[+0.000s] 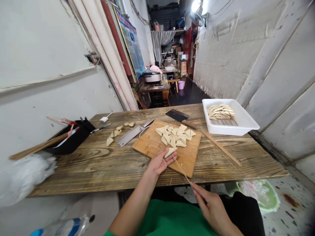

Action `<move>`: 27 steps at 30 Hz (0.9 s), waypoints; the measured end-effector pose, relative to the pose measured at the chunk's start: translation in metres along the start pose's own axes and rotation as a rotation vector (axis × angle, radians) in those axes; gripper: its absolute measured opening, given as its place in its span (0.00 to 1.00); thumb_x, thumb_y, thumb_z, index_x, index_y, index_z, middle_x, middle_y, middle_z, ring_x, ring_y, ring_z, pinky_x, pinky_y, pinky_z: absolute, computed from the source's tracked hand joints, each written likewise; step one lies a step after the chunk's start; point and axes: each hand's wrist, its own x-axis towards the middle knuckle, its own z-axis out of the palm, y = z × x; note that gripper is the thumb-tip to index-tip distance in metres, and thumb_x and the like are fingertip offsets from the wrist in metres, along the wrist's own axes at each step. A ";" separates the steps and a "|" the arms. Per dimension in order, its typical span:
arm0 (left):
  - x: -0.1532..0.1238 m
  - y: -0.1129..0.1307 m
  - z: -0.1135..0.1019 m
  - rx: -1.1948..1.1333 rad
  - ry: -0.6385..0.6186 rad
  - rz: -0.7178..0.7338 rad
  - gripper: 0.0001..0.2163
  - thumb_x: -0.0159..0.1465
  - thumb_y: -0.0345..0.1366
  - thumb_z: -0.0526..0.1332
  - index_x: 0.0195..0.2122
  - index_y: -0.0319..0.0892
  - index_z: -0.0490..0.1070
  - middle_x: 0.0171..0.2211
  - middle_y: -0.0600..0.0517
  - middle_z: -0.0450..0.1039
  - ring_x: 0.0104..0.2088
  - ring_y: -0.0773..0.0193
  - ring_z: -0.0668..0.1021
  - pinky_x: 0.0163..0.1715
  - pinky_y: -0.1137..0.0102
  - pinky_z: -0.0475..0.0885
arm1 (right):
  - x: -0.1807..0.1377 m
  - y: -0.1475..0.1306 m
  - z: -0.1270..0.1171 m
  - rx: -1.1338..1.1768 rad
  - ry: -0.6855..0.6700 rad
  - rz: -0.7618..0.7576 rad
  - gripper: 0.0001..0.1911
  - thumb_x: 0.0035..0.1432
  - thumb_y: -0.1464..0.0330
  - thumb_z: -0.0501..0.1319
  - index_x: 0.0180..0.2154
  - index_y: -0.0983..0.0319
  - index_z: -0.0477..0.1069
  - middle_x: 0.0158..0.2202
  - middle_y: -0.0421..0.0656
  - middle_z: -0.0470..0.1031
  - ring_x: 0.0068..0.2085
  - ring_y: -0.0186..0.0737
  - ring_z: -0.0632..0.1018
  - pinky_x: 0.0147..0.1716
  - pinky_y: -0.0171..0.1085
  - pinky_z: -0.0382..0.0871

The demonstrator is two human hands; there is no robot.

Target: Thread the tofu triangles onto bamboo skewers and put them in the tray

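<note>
A tan triangular piece [170,151] is pinned by the left hand [158,163], fingers pressed together on it, at the near edge of the cutting board [150,144]. A thin skewer [180,169] is pinched between thumb and fingertips of the right hand [212,206], its tip at the piece.

Judged best: piece kept flat, skewer pushed straight, level with the board, away from the holding fingers.

Counted:
- two cleavers, one left [131,134], one beyond [180,117] the board
- one white tray [243,122] right of it
- roughly fifteen cut pieces [175,135] on the board
- about seven scraps [115,132] left of it
- spare skewers [221,149] uncountable
</note>
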 end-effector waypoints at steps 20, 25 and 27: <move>-0.004 -0.003 0.002 0.048 -0.034 0.026 0.05 0.58 0.27 0.59 0.36 0.31 0.67 0.38 0.38 0.74 0.38 0.55 0.78 0.44 0.59 0.72 | 0.004 0.000 0.005 0.038 0.001 0.005 0.19 0.63 0.63 0.49 0.50 0.62 0.70 0.43 0.48 0.77 0.39 0.40 0.80 0.39 0.33 0.73; -0.006 -0.005 0.002 0.072 -0.066 0.025 0.05 0.57 0.27 0.60 0.35 0.32 0.68 0.37 0.39 0.74 0.38 0.56 0.78 0.45 0.59 0.71 | 0.003 -0.002 0.006 0.034 0.011 -0.004 0.19 0.63 0.64 0.48 0.50 0.64 0.70 0.43 0.49 0.77 0.39 0.40 0.80 0.39 0.33 0.73; -0.007 -0.005 0.003 0.075 -0.080 0.031 0.05 0.57 0.27 0.60 0.35 0.32 0.67 0.37 0.39 0.74 0.38 0.56 0.78 0.45 0.59 0.71 | 0.003 -0.002 0.008 0.026 0.032 -0.025 0.19 0.63 0.64 0.48 0.49 0.63 0.70 0.42 0.49 0.77 0.39 0.40 0.80 0.38 0.33 0.74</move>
